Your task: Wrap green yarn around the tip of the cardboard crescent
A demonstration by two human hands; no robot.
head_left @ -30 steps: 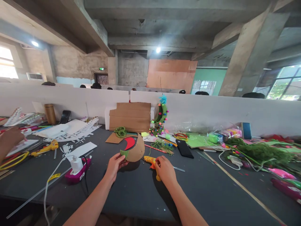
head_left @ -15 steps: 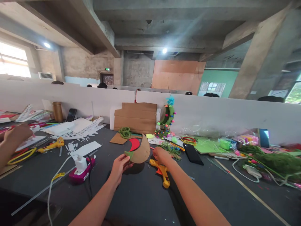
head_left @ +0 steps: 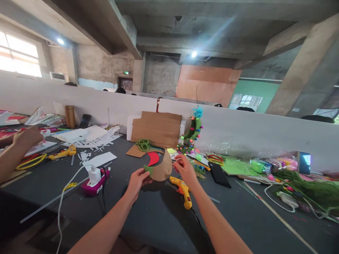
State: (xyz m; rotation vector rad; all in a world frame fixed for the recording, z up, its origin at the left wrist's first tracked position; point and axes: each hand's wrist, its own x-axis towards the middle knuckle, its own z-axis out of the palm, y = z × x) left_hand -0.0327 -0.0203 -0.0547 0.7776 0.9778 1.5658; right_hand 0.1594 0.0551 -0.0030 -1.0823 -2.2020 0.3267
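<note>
A brown cardboard crescent (head_left: 162, 171) stands tilted over the table, its lower left tip covered in green. My left hand (head_left: 138, 180) pinches it at that green tip, thumb in front. Just right of the crescent's edge, my right hand (head_left: 183, 168) has its fingers bent together; whatever is between them is too small to make out. Below my right hand lies a yellow glue gun (head_left: 182, 190) with an orange trigger. Behind the crescent is a red curved piece (head_left: 153, 158). A bundle of green yarn (head_left: 143, 144) rests on flat cardboard further back.
A decorated green crescent with pompoms (head_left: 194, 130) stands before the white partition. A black phone (head_left: 219, 174) lies to the right. At left are a magenta power strip (head_left: 91, 186), white paper scraps and a co-worker's hand (head_left: 28, 139). Green yarn (head_left: 312, 187) is heaped far right.
My right hand has lifted slightly, and its fingers have loosened a little. The crescent remains in my left hand. The whole view has shifted and tilted slightly.
</note>
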